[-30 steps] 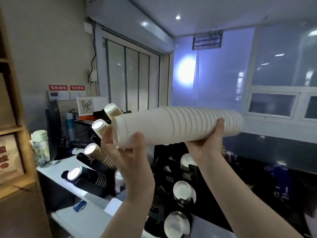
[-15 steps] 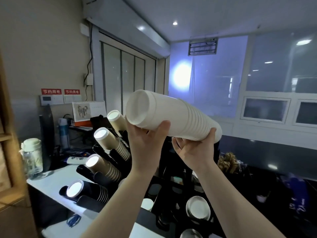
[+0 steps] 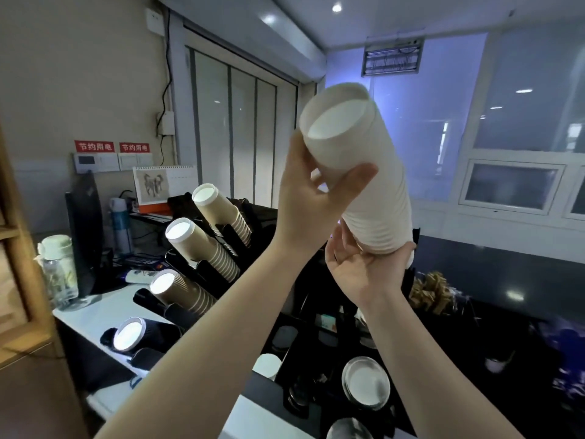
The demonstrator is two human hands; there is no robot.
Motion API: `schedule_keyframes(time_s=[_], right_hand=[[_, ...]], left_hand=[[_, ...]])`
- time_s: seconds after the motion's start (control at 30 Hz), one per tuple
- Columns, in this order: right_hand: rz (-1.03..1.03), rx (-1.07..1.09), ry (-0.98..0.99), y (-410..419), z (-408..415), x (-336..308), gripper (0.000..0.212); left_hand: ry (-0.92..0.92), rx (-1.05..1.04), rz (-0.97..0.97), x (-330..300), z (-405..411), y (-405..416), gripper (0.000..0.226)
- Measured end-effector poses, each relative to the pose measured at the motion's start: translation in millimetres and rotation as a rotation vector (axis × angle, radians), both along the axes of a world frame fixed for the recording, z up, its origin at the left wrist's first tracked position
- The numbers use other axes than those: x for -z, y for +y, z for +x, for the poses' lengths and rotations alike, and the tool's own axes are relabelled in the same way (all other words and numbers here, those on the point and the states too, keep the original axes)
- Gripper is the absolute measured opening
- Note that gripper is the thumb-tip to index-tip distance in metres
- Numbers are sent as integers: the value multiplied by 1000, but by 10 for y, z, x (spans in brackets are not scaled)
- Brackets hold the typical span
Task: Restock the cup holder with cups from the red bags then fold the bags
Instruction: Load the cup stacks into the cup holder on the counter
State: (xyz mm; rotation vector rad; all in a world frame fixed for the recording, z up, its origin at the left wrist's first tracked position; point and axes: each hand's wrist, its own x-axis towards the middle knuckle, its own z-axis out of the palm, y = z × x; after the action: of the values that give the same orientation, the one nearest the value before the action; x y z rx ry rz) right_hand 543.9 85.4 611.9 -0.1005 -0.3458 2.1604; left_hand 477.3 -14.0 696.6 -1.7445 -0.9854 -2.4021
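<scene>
Holding a tall stack of white paper cups (image 3: 367,172) up in front of you, you are gripping it with both hands: your left hand (image 3: 311,198) is wrapping thumb and fingers round the upper end, just under the open mouth that is tilting toward you, and your right hand (image 3: 364,267) is cupping the lower end from beneath, fingers curled up around it. The stack is leaning, top toward you and to the left, well above the counter.

Judging by the look of it, the stack is going to feel light but wobbly; nested paper cups can slide apart or buckle in the middle, and the thin walls will crush under a hard squeeze. You are best off keeping one hand at each end, as now, with gentle pressure along its length.

Below your forearms, the black cup holder (image 3: 221,248) is standing on the white counter (image 3: 95,315), its slanted tubes already carrying a beige cup stack (image 3: 202,242), a second beige stack (image 3: 221,207) above it, a brown ribbed stack (image 3: 180,289) and a black cup stack (image 3: 133,335) lowest. To the right, round white lids (image 3: 365,386) are sitting in a dark rack. Those projecting cup mouths are standing in your way as you lower the stack. No red bag is in view.

Farther off, a glass jar (image 3: 60,270), a dark monitor (image 3: 84,229), a blue bottle (image 3: 120,223) and a desk calendar (image 3: 164,185) are lining the wall.
</scene>
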Motion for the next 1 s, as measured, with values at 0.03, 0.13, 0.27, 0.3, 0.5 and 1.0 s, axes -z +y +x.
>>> schedule_keyframes(time_s=[0.03, 0.13, 0.27, 0.3, 0.5, 1.0], right_hand=[[10, -14, -12, 18, 10, -8, 96], [55, -37, -156, 109, 81, -13, 95], [154, -24, -527, 264, 335, 36, 58], [201, -26, -609, 281, 424, 40, 48], [792, 425, -1388, 336, 868, 6, 16], [916, 863, -1440, 467, 1043, 265, 20]], left_hand=[[3, -5, -7, -56, 18, 44, 58], [26, -27, -74, -196, 72, 178, 58], [40, -59, -171, -247, 103, 351, 66], [28, -63, -182, -250, 97, 395, 66], [122, -26, -438, 13, 126, 689, 74], [83, 106, -507, 513, 99, 768, 65]])
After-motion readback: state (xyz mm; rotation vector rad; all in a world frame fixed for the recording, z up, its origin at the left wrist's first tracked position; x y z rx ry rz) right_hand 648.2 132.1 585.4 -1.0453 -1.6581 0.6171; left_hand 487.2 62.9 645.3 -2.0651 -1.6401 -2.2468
